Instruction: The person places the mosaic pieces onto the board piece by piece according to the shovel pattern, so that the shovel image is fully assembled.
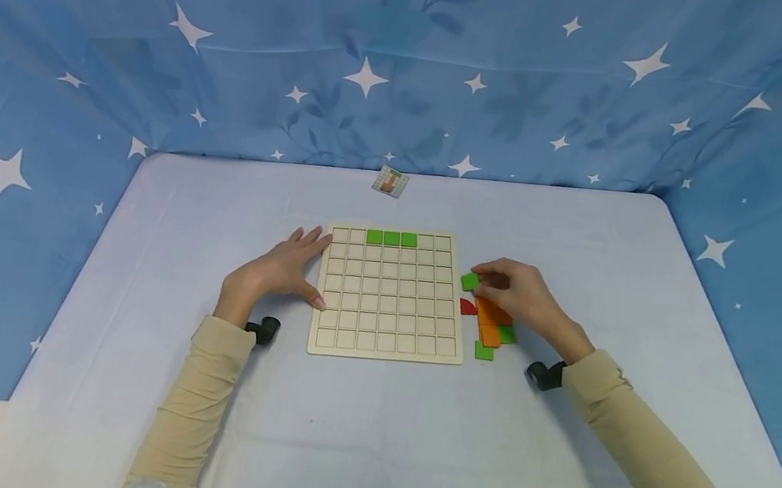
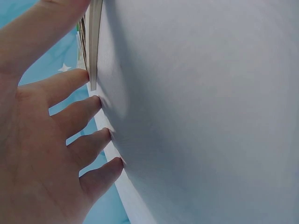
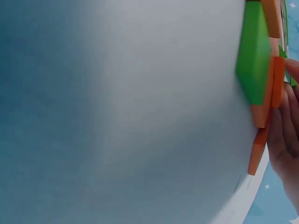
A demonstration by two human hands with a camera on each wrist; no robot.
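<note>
A pale square grid board lies flat on the table, with three green square tiles side by side in its top row. My left hand rests at the board's left edge with fingers spread, the thumb on its rim; the left wrist view shows the fingertips along the edge. Right of the board, my right hand pinches a small green tile at its fingertips. Under and beside that hand lie overlapping orange tiles, a red rounded piece and more green tiles.
A small patterned card lies beyond the board near the table's back edge. Blue star-printed cloth hangs behind and at both sides of the white-covered table. Dark wrist cameras sit beside the wrists.
</note>
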